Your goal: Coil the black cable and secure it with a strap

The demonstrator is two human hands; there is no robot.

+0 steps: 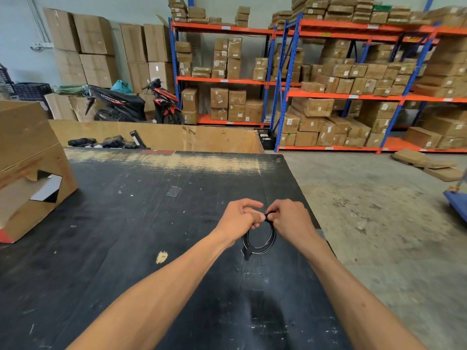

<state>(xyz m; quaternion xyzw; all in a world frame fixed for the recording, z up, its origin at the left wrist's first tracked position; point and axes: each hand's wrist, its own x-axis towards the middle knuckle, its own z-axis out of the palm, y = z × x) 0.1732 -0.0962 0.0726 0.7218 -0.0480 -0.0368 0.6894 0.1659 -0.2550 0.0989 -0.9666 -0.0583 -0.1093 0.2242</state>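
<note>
The black cable (260, 245) hangs as a small round coil just above the black table (141, 223), near its right edge. Both hands meet at the top of the coil. My left hand (238, 218) grips the bundled loops with curled fingers. My right hand (290, 218) pinches a short black strap (270, 213) that sits over the top of the coil. A black plug end (247, 252) sticks out at the coil's lower left. The part of the cable inside my hands is hidden.
An open cardboard box (32, 173) stands on the table's left side. A low cardboard bin (202, 137) with dark bags lies behind the table. The table's right edge (307, 203) drops to concrete floor. Shelving racks with cartons (328, 92) and a parked scooter (141, 104) stand beyond.
</note>
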